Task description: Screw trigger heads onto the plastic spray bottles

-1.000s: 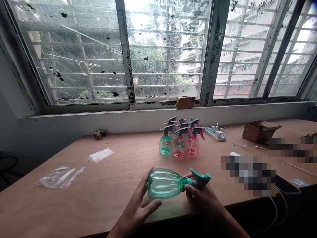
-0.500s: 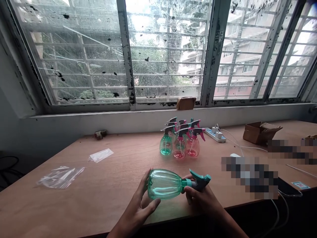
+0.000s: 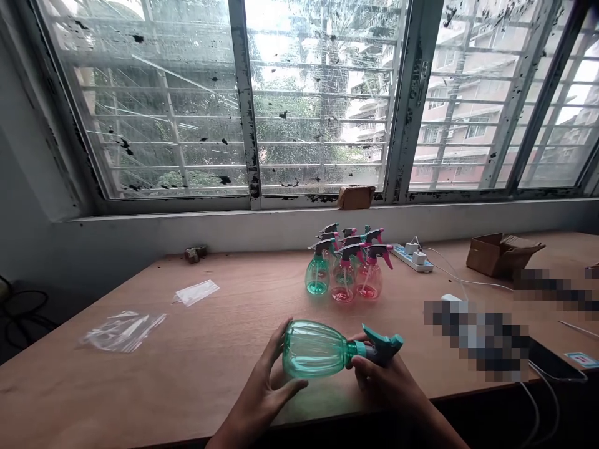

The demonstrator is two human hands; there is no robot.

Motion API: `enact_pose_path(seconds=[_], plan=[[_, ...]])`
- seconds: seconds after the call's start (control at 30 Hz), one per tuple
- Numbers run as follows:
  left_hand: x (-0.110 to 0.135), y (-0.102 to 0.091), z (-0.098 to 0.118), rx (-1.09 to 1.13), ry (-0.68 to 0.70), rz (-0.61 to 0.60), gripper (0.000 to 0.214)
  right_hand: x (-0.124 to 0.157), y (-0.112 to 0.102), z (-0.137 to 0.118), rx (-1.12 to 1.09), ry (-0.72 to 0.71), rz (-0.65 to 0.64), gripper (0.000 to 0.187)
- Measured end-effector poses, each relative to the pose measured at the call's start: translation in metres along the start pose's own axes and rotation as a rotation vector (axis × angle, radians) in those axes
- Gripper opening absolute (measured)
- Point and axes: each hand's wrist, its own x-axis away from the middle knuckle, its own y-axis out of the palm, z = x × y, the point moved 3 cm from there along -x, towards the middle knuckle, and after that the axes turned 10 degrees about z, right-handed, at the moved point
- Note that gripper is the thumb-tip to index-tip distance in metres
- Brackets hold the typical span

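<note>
A clear green spray bottle point(image 3: 316, 349) lies sideways in the air above the table's front edge, base to the left and nozzle to the right. Around its neck, just behind the teal and dark grey trigger head point(image 3: 384, 349), my right hand point(image 3: 381, 374) is closed. My left hand point(image 3: 271, 377) cups the base, fingers along the far side and thumb below, a little off the plastic. Beyond it stands a cluster of several upright spray bottles, among them a green one point(image 3: 317, 275) and a pink one point(image 3: 369, 280), with dark trigger heads.
On the wooden table point(image 3: 224, 349) lie a clear plastic bag point(image 3: 124, 330) and a white packet point(image 3: 197, 292) at left. A power strip point(image 3: 412, 257), an open cardboard box point(image 3: 498, 255), a phone point(image 3: 555, 362) and white cables are at right. A brown block point(image 3: 356, 197) rests on the sill.
The whole view has shifted slightly, so things appear a little further right. Both hands keep their hold on the green spray bottle, which stays almost still.
</note>
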Motion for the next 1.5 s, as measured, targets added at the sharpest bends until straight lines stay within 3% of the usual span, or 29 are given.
enact_pose_path(seconds=[0.13, 0.27, 0.43, 0.8, 0.93, 1.13, 1.5], plan=[[0.003, 0.002, -0.007, 0.03, -0.022, -0.023, 0.11, 0.0, 0.0, 0.002, 0.007, 0.005, 0.005, 0.054], [0.001, -0.001, -0.007, 0.036, -0.028, -0.018, 0.086, -0.003, 0.0, 0.004, 0.024, 0.011, 0.007, 0.061], [0.0, -0.003, 0.002, -0.022, 0.032, -0.006, 0.094, -0.002, -0.001, -0.002, 0.013, 0.0, -0.005, 0.056], [0.003, -0.005, 0.004, -0.029, 0.044, 0.029, 0.074, 0.0, 0.003, -0.003, 0.019, 0.007, -0.015, 0.057], [0.004, -0.005, 0.007, -0.051, 0.103, 0.034, 0.076, 0.003, 0.003, -0.007, 0.01, 0.003, -0.002, 0.057], [0.004, -0.001, -0.001, 0.03, 0.064, 0.066, 0.066, 0.001, 0.001, -0.004, 0.017, -0.003, 0.007, 0.059], [0.009, 0.002, 0.008, 0.074, 0.107, 0.1, 0.061, 0.0, 0.0, -0.005, 0.038, 0.022, 0.021, 0.058]])
